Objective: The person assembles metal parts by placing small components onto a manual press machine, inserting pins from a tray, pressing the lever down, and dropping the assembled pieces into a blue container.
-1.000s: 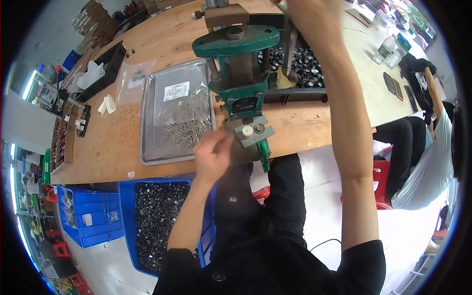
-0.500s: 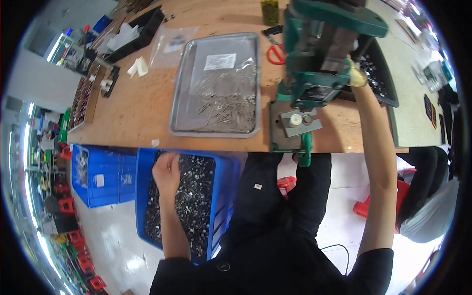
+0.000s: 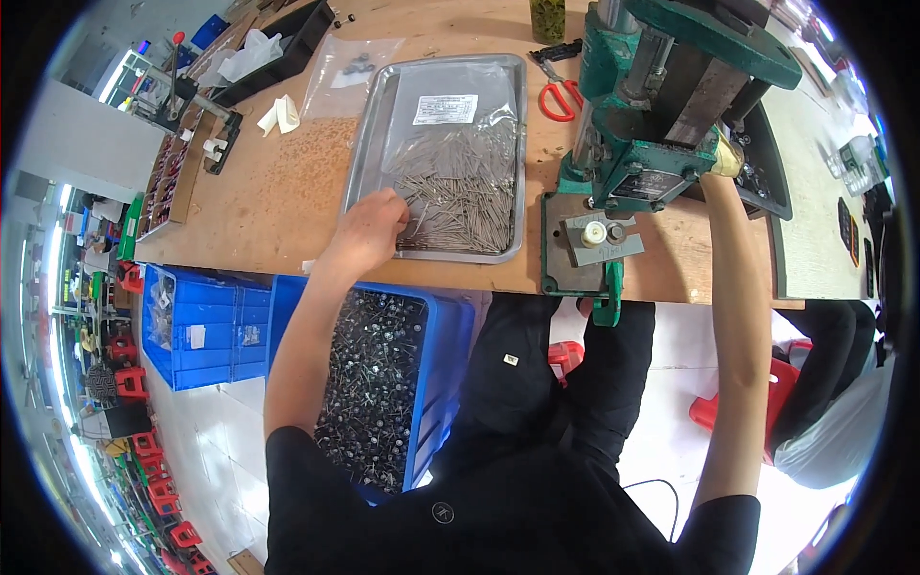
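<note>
My left hand [image 3: 372,228] is at the near left rim of a grey metal tray [image 3: 520,153], its fingers curled together over the edge of a pile of thin metal pins [image 3: 470,206]. Whatever its fingertips hold is too small to make out. A clear plastic bag with a white label [image 3: 447,110] lies in the tray beyond the pins. My right hand [image 3: 726,158], in a pale yellow covering, reaches up to the right side of a green bench press [image 3: 652,158]; its fingers are hidden. Under the press, a white round piece [image 3: 593,233] sits on a metal plate [image 3: 613,251].
Below the table edge, a blue bin [image 3: 426,383] holds many small headed metal parts, beside another blue crate [image 3: 192,335]. Red-handled scissors [image 3: 556,101] lie between tray and press. A black tray [image 3: 776,182] stands behind my right wrist. Another person sits at right on a red stool [image 3: 704,412].
My left hand has risen from over the blue bin to the tray of pins. My right hand stays beside the press. The whole view has shifted slightly.
</note>
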A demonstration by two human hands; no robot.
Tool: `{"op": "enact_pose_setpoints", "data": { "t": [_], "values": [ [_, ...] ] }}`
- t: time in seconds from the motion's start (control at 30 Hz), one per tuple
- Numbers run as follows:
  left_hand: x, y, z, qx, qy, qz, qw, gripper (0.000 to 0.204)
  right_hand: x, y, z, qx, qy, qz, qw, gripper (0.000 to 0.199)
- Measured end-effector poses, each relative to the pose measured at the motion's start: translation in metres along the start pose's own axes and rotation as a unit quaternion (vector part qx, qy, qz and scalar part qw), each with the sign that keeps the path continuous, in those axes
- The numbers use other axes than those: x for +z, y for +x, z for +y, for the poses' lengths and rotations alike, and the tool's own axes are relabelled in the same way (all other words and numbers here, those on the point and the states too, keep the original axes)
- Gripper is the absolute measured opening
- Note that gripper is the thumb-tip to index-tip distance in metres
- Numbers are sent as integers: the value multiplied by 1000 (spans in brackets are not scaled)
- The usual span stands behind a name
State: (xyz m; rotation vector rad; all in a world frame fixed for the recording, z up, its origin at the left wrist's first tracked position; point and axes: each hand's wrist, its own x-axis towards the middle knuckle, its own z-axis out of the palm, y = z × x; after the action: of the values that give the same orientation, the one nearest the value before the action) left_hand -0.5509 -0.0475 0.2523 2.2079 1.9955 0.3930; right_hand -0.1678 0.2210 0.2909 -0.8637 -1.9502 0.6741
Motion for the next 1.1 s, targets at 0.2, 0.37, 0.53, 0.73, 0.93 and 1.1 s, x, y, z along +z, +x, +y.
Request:
{"op": "enact_pose_setpoints", "data": {
  "t": [0.2,0.37,0.53,0.73,0.93,1.1],
  "values": [
    [-10,-10,1,-171,-120,-9,978,12,-4,-69,-48,127,157,-5,979,17],
    [14,14,57,-92,-360,178,911,18,37,-151,-69,132,178,-63,973,21],
    [38,46,130,-9,-535,204,820,12,43,-159,-66,90,135,-35,986,22],
    [62,66,163,-5,-584,175,792,9,40,-154,-73,141,166,-49,975,25],
    [80,81,176,13,-578,172,797,12,41,-151,-62,179,166,-75,967,23],
    [84,85,177,14,-557,165,814,10,38,-147,-64,202,160,-98,961,25]
  ]
}}
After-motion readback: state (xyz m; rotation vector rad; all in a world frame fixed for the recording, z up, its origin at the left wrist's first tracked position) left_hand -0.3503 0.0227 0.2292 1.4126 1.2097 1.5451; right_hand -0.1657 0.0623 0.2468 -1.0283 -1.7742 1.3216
